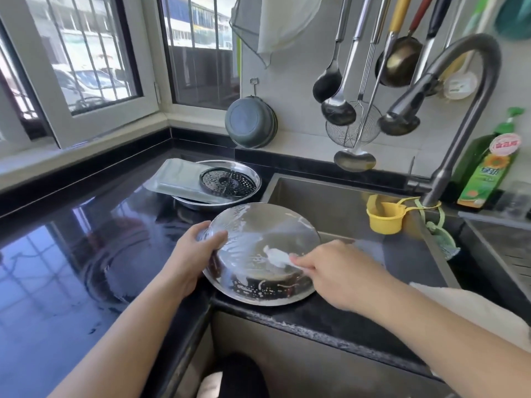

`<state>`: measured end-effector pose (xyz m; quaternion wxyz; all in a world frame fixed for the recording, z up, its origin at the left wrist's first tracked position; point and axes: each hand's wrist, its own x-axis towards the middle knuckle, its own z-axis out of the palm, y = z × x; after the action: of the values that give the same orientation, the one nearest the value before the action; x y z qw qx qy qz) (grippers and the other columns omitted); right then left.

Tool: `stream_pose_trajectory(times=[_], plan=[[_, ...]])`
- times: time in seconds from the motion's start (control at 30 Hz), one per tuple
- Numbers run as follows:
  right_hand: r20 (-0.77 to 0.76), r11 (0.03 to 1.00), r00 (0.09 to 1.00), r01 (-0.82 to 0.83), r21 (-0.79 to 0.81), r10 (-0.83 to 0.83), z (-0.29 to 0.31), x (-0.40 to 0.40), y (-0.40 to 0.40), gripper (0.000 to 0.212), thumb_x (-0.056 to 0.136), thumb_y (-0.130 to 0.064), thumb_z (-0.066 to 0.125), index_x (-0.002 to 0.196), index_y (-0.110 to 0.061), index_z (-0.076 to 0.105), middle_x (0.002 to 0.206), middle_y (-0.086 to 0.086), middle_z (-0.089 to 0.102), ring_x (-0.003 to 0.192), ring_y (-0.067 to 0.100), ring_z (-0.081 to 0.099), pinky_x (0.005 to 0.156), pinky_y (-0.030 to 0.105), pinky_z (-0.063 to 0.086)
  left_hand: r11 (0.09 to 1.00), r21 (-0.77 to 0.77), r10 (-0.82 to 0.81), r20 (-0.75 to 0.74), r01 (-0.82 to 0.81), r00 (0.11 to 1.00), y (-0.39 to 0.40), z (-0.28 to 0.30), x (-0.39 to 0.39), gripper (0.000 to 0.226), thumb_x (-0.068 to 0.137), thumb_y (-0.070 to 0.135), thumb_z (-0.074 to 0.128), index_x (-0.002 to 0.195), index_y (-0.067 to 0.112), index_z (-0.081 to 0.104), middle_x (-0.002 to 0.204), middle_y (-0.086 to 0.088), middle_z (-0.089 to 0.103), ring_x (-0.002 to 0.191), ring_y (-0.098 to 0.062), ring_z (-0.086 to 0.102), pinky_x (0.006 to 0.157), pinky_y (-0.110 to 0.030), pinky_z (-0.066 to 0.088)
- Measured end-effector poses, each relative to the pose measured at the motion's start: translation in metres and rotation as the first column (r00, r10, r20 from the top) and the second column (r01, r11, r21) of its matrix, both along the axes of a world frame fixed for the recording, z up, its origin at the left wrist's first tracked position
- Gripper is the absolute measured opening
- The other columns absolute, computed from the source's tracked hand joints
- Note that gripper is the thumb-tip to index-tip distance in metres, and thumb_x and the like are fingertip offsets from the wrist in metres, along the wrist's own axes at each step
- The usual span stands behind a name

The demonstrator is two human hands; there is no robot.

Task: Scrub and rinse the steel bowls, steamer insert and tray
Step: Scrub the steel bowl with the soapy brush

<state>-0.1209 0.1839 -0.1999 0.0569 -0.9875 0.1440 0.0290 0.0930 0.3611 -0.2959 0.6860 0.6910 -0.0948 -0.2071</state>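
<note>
A soapy steel bowl (258,225) is tilted on its side at the sink's front left corner, its inside facing me. My left hand (198,251) grips its left rim, thumb inside. My right hand (330,271) pinches a white cloth (275,257) and presses it against the bowl's inner wall. Behind, on the counter, a second steel bowl (255,179) holds the perforated steamer insert (227,182) and a rectangular steel tray (178,179) lying across it.
The sink (344,202) lies to the right under a curved faucet (448,90). A yellow cup (385,216) hangs on the sink rim and a green soap bottle (488,165) stands behind. Ladles and a skimmer (353,130) hang above. Wet black counter (71,254) spreads left.
</note>
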Motion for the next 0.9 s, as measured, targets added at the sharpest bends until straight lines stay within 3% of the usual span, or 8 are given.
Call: stream_pose_trajectory(times=[0.1,0.17,0.23,0.37,0.53,0.63,0.8,0.9], plan=[[0.018,0.984,0.984,0.179,0.001,-0.179,-0.006,-0.002,-0.033,0.042,0.105,-0.031,0.040,0.138,-0.055,0.052,0.106,0.001,0.062,0.092,0.028,0.060,0.064,0.035,0.044,0.999,-0.027,0.027,0.004,-0.026,1.000,-0.002,-0.001,0.002,0.057,0.090,0.022,0.081,0.141,0.016,0.056,0.117,-0.009,0.074,0.101,-0.025,0.076,0.099,-0.050,0.057],[0.040,0.980,0.984,0.166,0.111,-0.172,-0.016,-0.016,-0.030,0.040,0.105,-0.034,0.042,0.135,-0.058,0.053,0.077,-0.009,0.049,0.069,0.018,0.049,0.053,0.028,0.035,0.998,-0.047,0.037,0.007,-0.037,0.999,-0.004,-0.003,0.002,0.054,0.090,0.020,0.080,0.139,0.017,0.057,0.115,-0.008,0.075,0.100,-0.025,0.076,0.099,-0.050,0.058],[0.063,0.976,0.989,0.121,0.180,-0.134,-0.022,-0.027,-0.018,0.038,0.106,-0.037,0.044,0.134,-0.062,0.051,0.066,-0.009,0.037,0.061,0.015,0.037,0.050,0.024,0.029,0.998,-0.052,0.036,0.012,-0.035,0.999,-0.005,-0.006,0.003,0.055,0.089,0.021,0.081,0.140,0.016,0.058,0.115,-0.008,0.075,0.100,-0.025,0.076,0.098,-0.050,0.058],[0.076,0.963,0.963,0.252,0.092,-0.259,-0.019,-0.024,-0.041,0.040,0.106,-0.033,0.041,0.137,-0.057,0.051,0.074,-0.010,0.043,0.071,0.017,0.041,0.052,0.020,0.029,0.997,-0.061,0.043,0.025,-0.041,0.999,-0.004,-0.008,0.004,0.058,0.089,0.023,0.082,0.142,0.018,0.058,0.115,-0.005,0.076,0.101,-0.023,0.076,0.101,-0.048,0.056],[0.084,0.968,0.975,0.190,0.163,-0.206,-0.023,-0.034,-0.026,0.041,0.106,-0.034,0.043,0.135,-0.061,0.049,0.066,-0.011,0.039,0.058,0.012,0.035,0.052,0.025,0.032,0.996,-0.072,0.051,0.040,-0.048,0.998,-0.006,-0.011,0.007,0.057,0.088,0.024,0.082,0.140,0.019,0.060,0.114,-0.005,0.076,0.100,-0.023,0.076,0.101,-0.048,0.056],[0.089,0.942,0.948,0.288,0.169,-0.306,-0.021,-0.026,-0.049,0.040,0.106,-0.033,0.042,0.136,-0.056,0.054,0.071,-0.011,0.046,0.059,0.010,0.039,0.051,0.025,0.031,0.997,-0.072,0.042,0.045,-0.038,0.998,-0.006,-0.012,0.007,0.058,0.087,0.026,0.084,0.140,0.020,0.060,0.114,-0.005,0.076,0.099,-0.022,0.076,0.100,-0.048,0.057],[0.067,0.965,0.977,0.185,0.187,-0.201,-0.028,-0.036,-0.022,0.041,0.105,-0.032,0.045,0.135,-0.060,0.050,0.062,-0.008,0.037,0.055,0.010,0.031,0.049,0.023,0.027,0.998,-0.066,0.008,0.035,-0.006,0.999,-0.003,-0.013,0.010,0.080,0.068,0.040,0.086,0.141,0.021,0.061,0.115,-0.003,0.078,0.099,-0.021,0.077,0.100,-0.047,0.057],[0.083,0.944,0.954,0.268,0.192,-0.287,-0.032,-0.021,-0.047,0.041,0.105,-0.030,0.044,0.135,-0.055,0.055,0.073,-0.008,0.051,0.063,0.015,0.047,0.051,0.027,0.033,0.996,-0.086,0.000,0.025,0.002,1.000,-0.004,-0.013,0.010,0.076,0.075,0.034,0.086,0.144,0.020,0.059,0.116,-0.003,0.078,0.100,-0.021,0.077,0.102,-0.047,0.056]])
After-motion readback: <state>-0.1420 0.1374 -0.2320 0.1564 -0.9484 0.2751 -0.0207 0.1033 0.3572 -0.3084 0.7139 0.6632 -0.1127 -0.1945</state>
